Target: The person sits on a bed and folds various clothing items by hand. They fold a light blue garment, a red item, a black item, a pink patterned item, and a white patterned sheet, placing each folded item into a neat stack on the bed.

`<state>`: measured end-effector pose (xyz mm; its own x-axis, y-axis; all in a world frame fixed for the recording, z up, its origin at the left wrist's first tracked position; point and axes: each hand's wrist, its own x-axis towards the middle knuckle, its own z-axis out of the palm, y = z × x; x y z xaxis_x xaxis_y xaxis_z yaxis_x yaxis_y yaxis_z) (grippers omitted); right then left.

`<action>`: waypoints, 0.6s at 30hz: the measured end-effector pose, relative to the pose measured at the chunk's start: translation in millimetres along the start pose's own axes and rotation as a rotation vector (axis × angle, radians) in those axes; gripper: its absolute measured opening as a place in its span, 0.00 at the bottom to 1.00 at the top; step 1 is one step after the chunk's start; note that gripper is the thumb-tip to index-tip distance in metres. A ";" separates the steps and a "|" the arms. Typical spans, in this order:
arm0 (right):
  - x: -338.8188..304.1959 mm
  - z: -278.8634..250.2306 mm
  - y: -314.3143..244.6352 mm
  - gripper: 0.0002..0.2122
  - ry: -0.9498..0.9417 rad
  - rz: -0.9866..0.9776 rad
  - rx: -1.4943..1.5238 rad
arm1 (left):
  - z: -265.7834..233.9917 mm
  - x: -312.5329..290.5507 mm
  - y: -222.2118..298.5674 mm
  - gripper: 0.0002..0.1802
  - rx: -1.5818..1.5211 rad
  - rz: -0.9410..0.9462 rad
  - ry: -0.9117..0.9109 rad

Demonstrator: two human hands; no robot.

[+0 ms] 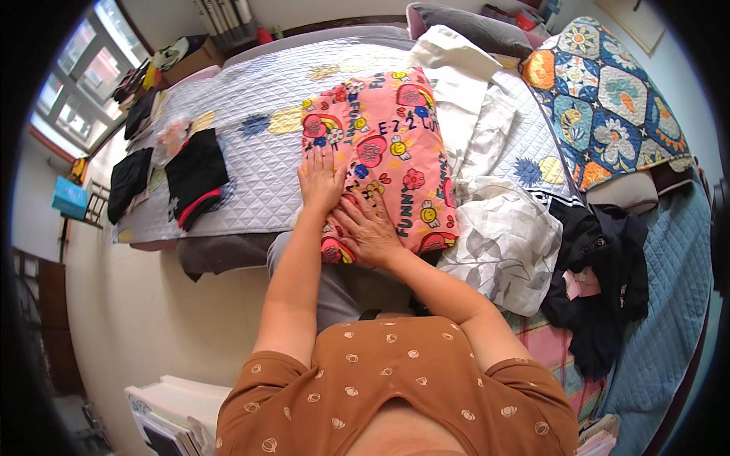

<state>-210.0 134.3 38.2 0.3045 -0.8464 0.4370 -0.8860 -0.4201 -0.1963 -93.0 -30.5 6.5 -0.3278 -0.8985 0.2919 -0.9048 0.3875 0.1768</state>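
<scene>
- Resting both palms on a pink printed bundle (418, 161), smack in the center of the frame, all yellow smileys and red flowers.
- Left grip (320, 184) is released: fingers out straight, palm down on the left part of the bundle.
- Right grip (371, 230) is released too, fingers spread over the lower part, just beside the left one.
- The whole thing lies on a pale quilted cover (258, 171), lower edge toward the lap.
- Just right of it: a long white cloth (456, 95) up top, then a crumpled leaf-print cloth (506, 251) lower down.
- Dark clothes (612, 262) are heaped farther right, bit of pink poking out.
- Folded black garment (196, 169) sits left of center, near another dark one (131, 182).
- Upper right: a colorful patterned quilt (608, 106), mostly blue.
</scene>
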 end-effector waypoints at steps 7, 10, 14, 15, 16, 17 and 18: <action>7.4 -34.7 14.1 0.23 0.092 0.066 0.142 | -0.5 -42.5 -9.0 0.55 -0.326 -0.397 0.154; 26.0 -60.6 44.0 0.27 0.106 0.345 -0.213 | -9.9 -43.2 -16.6 0.53 -0.545 -0.523 0.134; 9.8 -19.8 132.5 0.38 0.098 0.752 0.012 | -10.2 -38.6 -25.0 0.47 -0.716 -0.608 0.075; 3.9 -12.4 149.9 0.40 0.092 0.793 0.043 | -7.6 -36.6 -24.2 0.46 -0.739 -0.623 0.066; -5.0 -7.8 166.7 0.42 0.090 0.844 0.071 | -4.8 -32.3 -19.7 0.45 -0.765 -0.629 0.050; -7.3 -5.3 169.9 0.44 0.078 0.886 0.105 | -5.8 -33.2 -18.7 0.48 -0.776 -0.634 0.024; -8.3 -1.5 172.8 0.46 0.080 0.899 0.101 | -6.7 -33.6 -17.4 0.50 -0.788 -0.636 -0.004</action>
<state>-366.1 69.2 2.0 -0.5158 -0.8450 0.1408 -0.7415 0.3581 -0.5674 -64.4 -5.7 -0.1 0.1505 -0.9857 -0.0756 -0.4749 -0.1392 0.8690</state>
